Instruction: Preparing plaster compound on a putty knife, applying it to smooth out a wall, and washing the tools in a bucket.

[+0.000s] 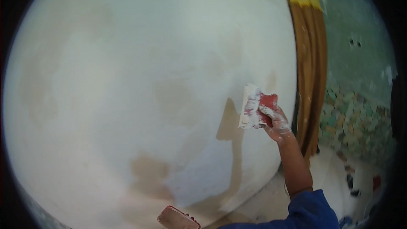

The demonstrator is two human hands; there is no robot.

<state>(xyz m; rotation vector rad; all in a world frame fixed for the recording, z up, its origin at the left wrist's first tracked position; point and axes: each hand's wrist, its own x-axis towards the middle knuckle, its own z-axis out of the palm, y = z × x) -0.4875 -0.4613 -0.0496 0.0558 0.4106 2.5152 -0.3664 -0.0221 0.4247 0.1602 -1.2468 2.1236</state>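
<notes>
There is only one view, from the camera on the person's head. It faces a white plastered wall [140, 72] straight on and very near, so the wall fills most of the round fisheye picture. The brown wooden door frame [311, 72] bends along the right rim. The person's right forearm enters from the lower right edge.

Your right hand [276, 123], caked in white filler, grips a red-handled putty knife [255, 107], blade flat against the white plastered wall [140, 72]. Right of the knife: a brown door frame [311, 72] with a yellow top. Below-left of the knife, at the lower edge: a second red-edged trowel [176, 219]; the hand holding it is barely visible.
</notes>
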